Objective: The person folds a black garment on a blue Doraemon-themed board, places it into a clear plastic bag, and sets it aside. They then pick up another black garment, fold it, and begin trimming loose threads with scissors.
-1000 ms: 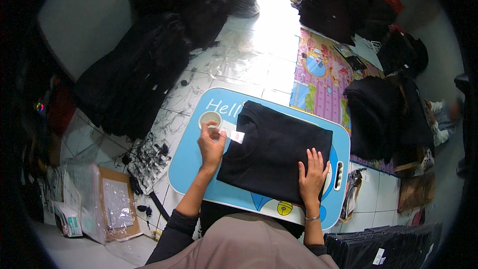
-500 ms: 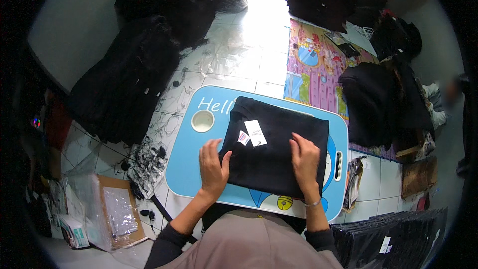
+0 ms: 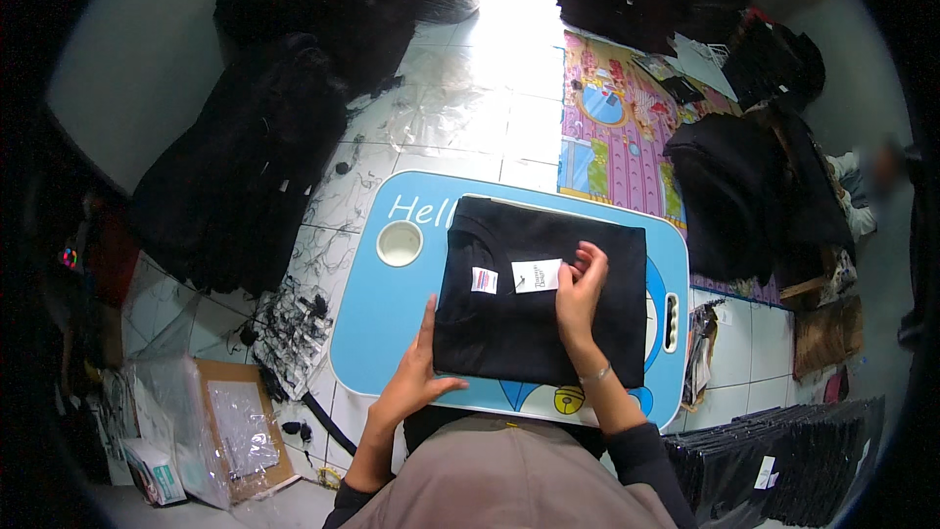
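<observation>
A folded black T-shirt lies on a blue lap table, its neckline toward the left. On the shirt are a small white neck label and a white hang tag, the tag lying crosswise. My left hand rests at the shirt's lower left corner, open, index finger stretched along the side edge and thumb spread. Over the shirt, my right hand has its thumb at the tag's right end. Its other fingers curl loosely, apart from the thumb.
The lap table has a round cup recess and a handle slot. Heaps of black garments flank the tiled floor, with a stack of bagged black garments at lower right. A cardboard box stands at lower left; a colourful mat lies beyond.
The hang tag has swung from slanting upright to lying crosswise, and the neck label now sits straight. My right hand moved up to the tag; my left moved down to the shirt's corner.
</observation>
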Tool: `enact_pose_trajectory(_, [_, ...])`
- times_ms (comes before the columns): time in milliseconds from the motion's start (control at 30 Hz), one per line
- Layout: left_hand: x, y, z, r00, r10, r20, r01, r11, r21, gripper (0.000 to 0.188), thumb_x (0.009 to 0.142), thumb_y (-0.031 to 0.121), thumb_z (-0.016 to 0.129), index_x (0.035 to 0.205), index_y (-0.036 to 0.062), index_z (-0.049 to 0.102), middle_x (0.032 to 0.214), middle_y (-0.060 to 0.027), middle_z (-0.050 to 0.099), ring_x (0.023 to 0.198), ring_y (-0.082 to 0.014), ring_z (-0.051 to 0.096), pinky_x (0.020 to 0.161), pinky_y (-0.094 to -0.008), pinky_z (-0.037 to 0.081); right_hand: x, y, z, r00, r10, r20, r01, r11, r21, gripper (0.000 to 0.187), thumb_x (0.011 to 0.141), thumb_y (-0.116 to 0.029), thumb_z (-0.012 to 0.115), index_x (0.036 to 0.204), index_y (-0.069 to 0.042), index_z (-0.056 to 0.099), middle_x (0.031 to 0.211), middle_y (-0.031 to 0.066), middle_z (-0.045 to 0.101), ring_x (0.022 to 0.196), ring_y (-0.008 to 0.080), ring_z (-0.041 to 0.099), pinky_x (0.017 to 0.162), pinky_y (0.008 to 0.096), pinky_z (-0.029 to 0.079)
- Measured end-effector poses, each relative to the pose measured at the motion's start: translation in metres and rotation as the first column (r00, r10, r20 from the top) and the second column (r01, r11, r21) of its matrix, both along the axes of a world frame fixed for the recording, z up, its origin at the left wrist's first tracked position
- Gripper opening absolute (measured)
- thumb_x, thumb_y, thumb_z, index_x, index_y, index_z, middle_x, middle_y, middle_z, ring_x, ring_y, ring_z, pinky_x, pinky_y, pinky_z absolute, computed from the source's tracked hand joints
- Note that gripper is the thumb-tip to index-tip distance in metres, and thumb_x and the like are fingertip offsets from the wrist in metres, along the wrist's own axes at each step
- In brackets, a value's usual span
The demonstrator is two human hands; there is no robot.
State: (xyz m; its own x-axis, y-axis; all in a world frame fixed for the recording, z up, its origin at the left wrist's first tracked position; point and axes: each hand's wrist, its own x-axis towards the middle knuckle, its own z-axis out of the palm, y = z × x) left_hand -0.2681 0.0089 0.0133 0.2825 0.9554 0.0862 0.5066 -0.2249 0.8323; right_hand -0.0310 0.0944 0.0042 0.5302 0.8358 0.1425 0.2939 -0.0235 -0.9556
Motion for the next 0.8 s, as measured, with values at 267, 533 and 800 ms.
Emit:
enact_pose_trajectory(267, [-0.004,0.007,-0.016,0.903,0.183,-0.388,0.082,0.813,0.576,0.078,0.063,-0.015,0.057,0.126,0.0304,0.062,0.106,-0.0126,0.054,0.101,-0.0277,0.054,0.094,-0.0391,0.044,-0.024,0.028,0.02,0.426,0.336,0.84,-0.627,0.779,0.006,0.062,0.086,-0.038,0.062,0.143,-0.026,0.041,0.154,0.0049,0.026,0.144,0.033,0.014,0.116,0.0555,0.006])
enact_pose_trajectory(533, [-0.014,0.017,-0.02,0.898,-0.068,-0.434,0.251,0.89,0.38,0.068,0.063,-0.01,0.059,0.122,0.0226,0.064,0.14,-0.0063,0.05,0.137,-0.0308,0.037,0.112,-0.0482,0.03,-0.036,0.049,-0.003,0.327,0.519,0.79,-0.582,0.769,-0.264,0.063,0.091,-0.056,0.046,0.143,-0.021,0.041,0.15,0.0098,0.036,0.14,0.0342,0.028,0.109,0.0665,0.009])
enact_pose_trajectory(800, [-0.031,0.032,-0.013,0.941,-0.093,-0.326,0.252,0.837,0.486,0.045,0.067,-0.006,0.061,0.109,0.0101,0.068,0.125,-0.01,0.062,0.125,-0.0272,0.052,0.114,-0.0489,0.028,0.048,-0.127,0.009,0.302,0.536,0.788,-0.455,0.808,-0.375,0.081,0.072,-0.028,0.073,0.14,0.002,0.04,0.14,0.0186,0.046,0.135,0.0314,0.039,0.114,0.059,0.012])
